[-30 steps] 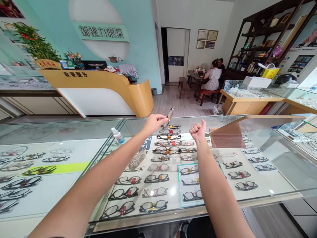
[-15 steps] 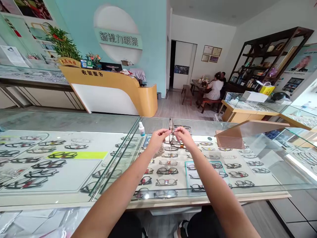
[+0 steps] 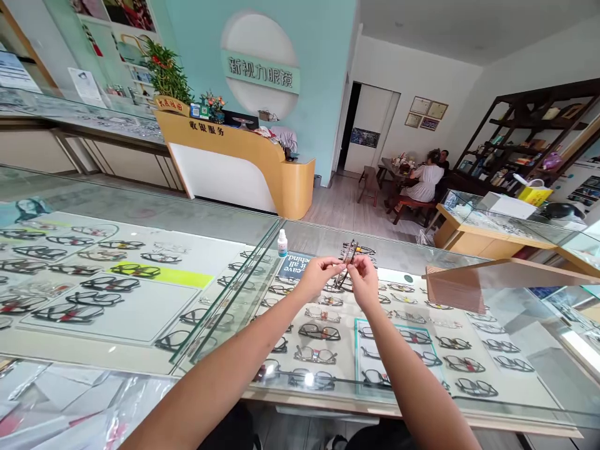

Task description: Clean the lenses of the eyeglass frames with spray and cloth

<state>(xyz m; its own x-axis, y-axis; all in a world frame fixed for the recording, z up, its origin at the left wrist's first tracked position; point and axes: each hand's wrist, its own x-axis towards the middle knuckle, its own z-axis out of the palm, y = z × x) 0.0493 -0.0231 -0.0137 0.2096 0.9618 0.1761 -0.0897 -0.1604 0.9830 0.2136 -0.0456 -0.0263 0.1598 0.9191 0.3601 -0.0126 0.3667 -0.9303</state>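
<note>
Only got the head camera's view to go on, so clock positions run from the held pair, 12 being the far side of the shop. Standing in here you see two bare forearms stretched over a glass display case, and up at the fingertips one pair of glasses, turned nearly edge-on and held above the glass top. Left hand pinches it from about 8 o'clock, right hand from about 4, so both are gripping the same pair. Too small to tell if they're on the temples or the rims, sorry. I'd call the step in hand a two-handed handling of that one frame, nothing set down yet. IMO any next move calls for a light, even pinch, one side held steady while the other adjusts, and fingers off the lenses. A few more pairs sit just past it at 1–2 o'clock, close enough to get knocked, I reckon. Little white bottle stands near 10, brown slatted panel near 3–4, teal-edged board with frames on it around 5. Way off at 1–2, two people sit at a dark table.
</note>
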